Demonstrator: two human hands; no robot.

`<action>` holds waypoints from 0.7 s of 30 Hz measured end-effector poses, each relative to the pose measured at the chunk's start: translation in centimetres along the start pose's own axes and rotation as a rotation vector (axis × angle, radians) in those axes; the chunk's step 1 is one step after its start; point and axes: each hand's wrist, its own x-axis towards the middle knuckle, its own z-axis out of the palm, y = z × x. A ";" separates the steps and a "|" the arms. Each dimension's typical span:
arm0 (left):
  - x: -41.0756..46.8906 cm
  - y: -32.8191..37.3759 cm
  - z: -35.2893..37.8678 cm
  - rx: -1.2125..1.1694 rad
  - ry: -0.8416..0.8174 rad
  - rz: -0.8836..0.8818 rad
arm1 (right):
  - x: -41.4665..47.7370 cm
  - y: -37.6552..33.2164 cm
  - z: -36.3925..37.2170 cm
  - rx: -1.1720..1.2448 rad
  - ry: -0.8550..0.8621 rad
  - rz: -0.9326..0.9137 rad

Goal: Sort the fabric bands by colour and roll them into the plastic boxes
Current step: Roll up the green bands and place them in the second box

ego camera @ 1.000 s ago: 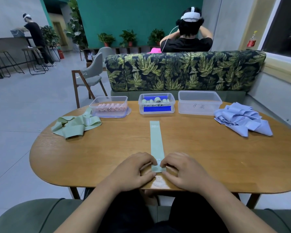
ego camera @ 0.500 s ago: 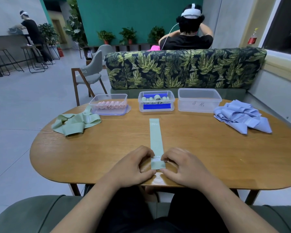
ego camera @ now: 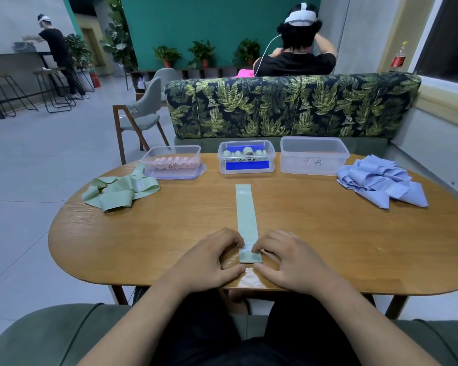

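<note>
A pale green band (ego camera: 246, 215) lies flat and straight on the wooden table (ego camera: 143, 239), pointing away from me. My left hand (ego camera: 209, 262) and my right hand (ego camera: 291, 262) pinch its near end from either side, fingertips curled onto the folded edge. At the back stand three clear boxes: the left box (ego camera: 172, 162) holds pink rolls, the middle box (ego camera: 246, 159) holds green rolls, and the right box (ego camera: 312, 155) looks empty. Loose green bands (ego camera: 119, 191) lie at the left, loose blue bands (ego camera: 381, 180) at the right.
A leaf-patterned sofa back (ego camera: 288, 104) rises just behind the table, with a person (ego camera: 296, 48) seated beyond it. A grey chair (ego camera: 143, 112) stands at the back left. A dark green seat edge (ego camera: 50, 336) runs below my arms.
The near end of the green band has been turned over a little by both hands. My hands have edged slightly forward along the band.
</note>
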 end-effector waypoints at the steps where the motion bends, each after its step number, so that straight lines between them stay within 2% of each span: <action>1: 0.0 0.0 0.0 0.006 -0.005 0.002 | 0.0 0.0 0.0 -0.001 -0.001 -0.001; 21: 0.3 -0.9 0.7 0.112 -0.033 0.098 | 0.3 0.4 0.2 -0.013 -0.017 0.023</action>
